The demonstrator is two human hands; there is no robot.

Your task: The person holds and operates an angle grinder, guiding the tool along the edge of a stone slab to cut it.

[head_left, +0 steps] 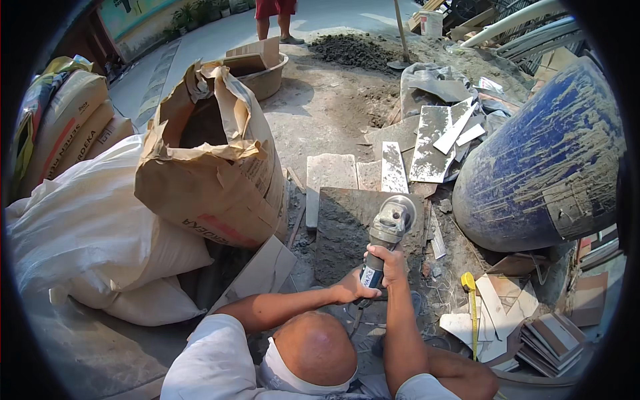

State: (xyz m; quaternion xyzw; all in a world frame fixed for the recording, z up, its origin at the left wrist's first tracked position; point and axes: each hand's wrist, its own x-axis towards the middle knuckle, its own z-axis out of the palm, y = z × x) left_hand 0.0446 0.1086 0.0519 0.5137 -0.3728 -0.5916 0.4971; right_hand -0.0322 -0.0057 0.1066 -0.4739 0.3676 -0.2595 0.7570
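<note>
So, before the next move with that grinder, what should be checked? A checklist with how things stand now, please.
1. Firm hold: ok. The left hand and right hand both grip the grinder.
2. Fingers away from the disc: ok. Both hands sit behind it, on the body.
3. Gloves on: not ok. Both hands are bare.
4. Disc stopped or spinning: cannot tell from one still.
5. Disc touching the slab: cannot tell. It shows over the slab, seen from above.
6. Tape measure out of the way: ok. It lies off to the right.
</note>
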